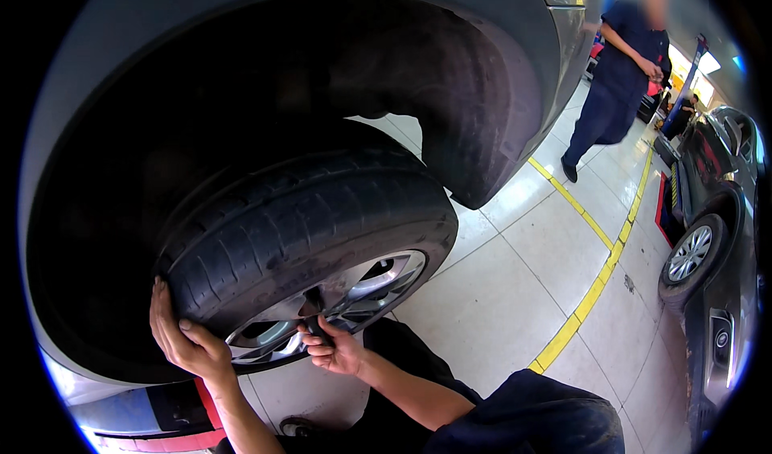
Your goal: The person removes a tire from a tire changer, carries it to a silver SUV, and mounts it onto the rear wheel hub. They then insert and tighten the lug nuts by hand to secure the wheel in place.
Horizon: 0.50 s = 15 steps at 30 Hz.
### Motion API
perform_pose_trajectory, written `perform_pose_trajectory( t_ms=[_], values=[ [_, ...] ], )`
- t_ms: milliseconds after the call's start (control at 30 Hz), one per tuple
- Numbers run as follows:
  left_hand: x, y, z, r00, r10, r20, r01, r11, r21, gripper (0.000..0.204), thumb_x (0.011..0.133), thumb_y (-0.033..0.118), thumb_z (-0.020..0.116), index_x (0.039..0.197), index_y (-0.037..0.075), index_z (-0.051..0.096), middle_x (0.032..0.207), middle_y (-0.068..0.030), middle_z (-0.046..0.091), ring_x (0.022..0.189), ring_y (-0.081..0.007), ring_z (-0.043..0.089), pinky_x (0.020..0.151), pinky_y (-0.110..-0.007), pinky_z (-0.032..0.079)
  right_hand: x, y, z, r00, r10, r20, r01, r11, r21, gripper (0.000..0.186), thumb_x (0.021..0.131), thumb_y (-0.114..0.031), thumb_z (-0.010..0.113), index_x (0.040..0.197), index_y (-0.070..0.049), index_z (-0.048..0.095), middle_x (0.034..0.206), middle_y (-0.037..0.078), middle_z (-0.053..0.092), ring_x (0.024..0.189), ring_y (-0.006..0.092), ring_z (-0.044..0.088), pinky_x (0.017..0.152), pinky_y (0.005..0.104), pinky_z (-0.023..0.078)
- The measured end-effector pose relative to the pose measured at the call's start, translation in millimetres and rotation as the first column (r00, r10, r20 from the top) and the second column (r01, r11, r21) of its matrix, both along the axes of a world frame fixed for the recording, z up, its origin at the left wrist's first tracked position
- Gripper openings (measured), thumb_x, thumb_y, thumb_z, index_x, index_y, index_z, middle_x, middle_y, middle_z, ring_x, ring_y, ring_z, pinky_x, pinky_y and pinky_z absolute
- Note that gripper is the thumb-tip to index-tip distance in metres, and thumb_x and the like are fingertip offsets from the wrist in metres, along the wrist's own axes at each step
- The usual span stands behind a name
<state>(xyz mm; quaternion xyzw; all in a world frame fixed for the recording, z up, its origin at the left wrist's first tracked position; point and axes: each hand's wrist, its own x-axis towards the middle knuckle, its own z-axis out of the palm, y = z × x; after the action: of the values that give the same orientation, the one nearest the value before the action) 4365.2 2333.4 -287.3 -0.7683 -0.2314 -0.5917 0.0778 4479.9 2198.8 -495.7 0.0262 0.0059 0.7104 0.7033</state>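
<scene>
A black tyre (314,221) on a silver alloy wheel (394,281) sits under the dark wheel arch of a grey car (145,32). Against the tyre's left edge lies my left hand (190,345), its fingers stretched along the tread and the thumb on the sidewall. My right hand (338,352) is closed around a dark-handled tool (316,325) in front of the wheel's centre. The tool's far end is lost among the dark shapes at the hub, so its exact kind cannot be made out.
Yellow lines (571,321) cross the pale tiled floor (490,293). A co-worker in dark blue clothes (615,84) stands at the upper right. Another dark car (728,293) is at the far right. Below the left side of the wheel is a blue and red piece (149,410).
</scene>
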Motion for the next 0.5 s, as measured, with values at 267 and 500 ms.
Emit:
perform_pose_trajectory(
  t_ms=[267,500],
  values=[
    [1,-2,1,1.000,0.002,0.004,-0.002,1.000,-0.001,0.044,0.092,0.018,0.035,0.119,-0.006,0.060,0.121,-0.0205,0.063,0.114,-0.0367,0.059,0.100,-0.043,0.043,-10,2,33,0.867,-0.022,0.497,0.319,0.791,-0.523,0.035,0.103,-0.042,0.035,0.098,-0.012,0.052,0.071,-0.004,0.047,0.049,0.0050,0.037,0.042,0.0216,0.026],
    [1,-1,0,1.000,0.007,0.010,-0.007,1.000,-0.003,0.045,0.093,0.019,0.034,0.118,-0.007,0.060,0.120,-0.0213,0.063,0.113,-0.0370,0.059,0.099,-0.043,0.043,-13,8,-7,0.988,-0.157,-0.015,0.151,0.969,-0.197,0.028,0.102,-0.028,0.036,0.103,-0.005,0.053,0.065,-0.004,0.043,0.043,0.0042,0.032,0.037,0.0216,0.019]
  ],
)
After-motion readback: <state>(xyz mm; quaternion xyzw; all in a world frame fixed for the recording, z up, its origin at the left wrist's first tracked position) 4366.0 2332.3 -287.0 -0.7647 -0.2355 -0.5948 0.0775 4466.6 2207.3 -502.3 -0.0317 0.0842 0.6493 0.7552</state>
